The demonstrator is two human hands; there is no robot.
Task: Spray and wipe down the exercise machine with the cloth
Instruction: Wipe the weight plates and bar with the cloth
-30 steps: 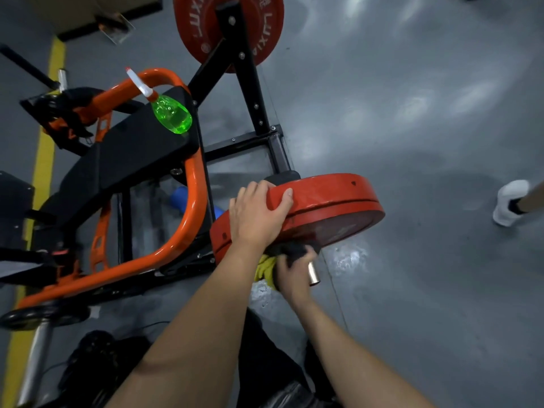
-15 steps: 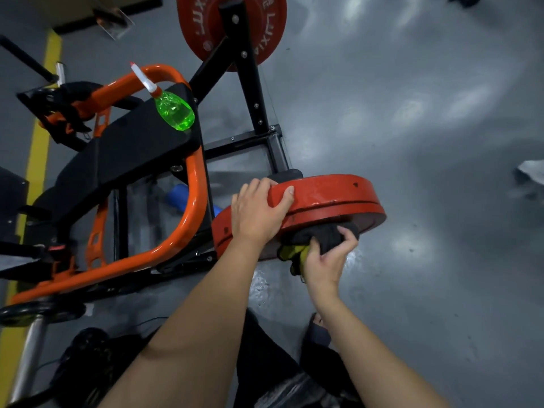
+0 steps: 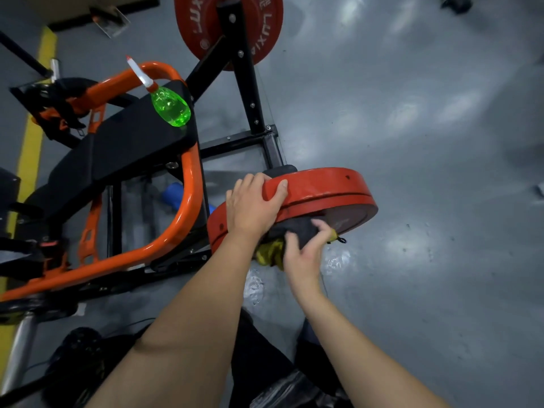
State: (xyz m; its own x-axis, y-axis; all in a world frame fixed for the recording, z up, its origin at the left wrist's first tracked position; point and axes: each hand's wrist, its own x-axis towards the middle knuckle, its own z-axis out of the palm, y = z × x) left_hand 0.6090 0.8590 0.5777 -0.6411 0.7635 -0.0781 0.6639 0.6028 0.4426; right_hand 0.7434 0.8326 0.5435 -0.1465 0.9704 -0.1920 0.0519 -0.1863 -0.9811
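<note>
Wiping w/ cloth (image 3: 294, 231): best to press flat & sweep round the weight plate (image 3: 323, 187) face, rim braced vs turning; left hand (image 3: 253, 207) clamps the rim, fingers curled over its top edge; right hand (image 3: 303, 254) just below, fingers bent round the cloth, pushing it onto the plate; spray bottle (image 3: 170, 107) well beyond both fingertips, on the bench pad (image 3: 117, 151).

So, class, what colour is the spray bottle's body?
Translucent bright green: the plastic spray bottle, best in the head view.

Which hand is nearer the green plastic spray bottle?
Left hand: it grips the red weight plate's rim below-right of the green spray bottle; the right hand, holding the dark cloth, is farther away.
</note>
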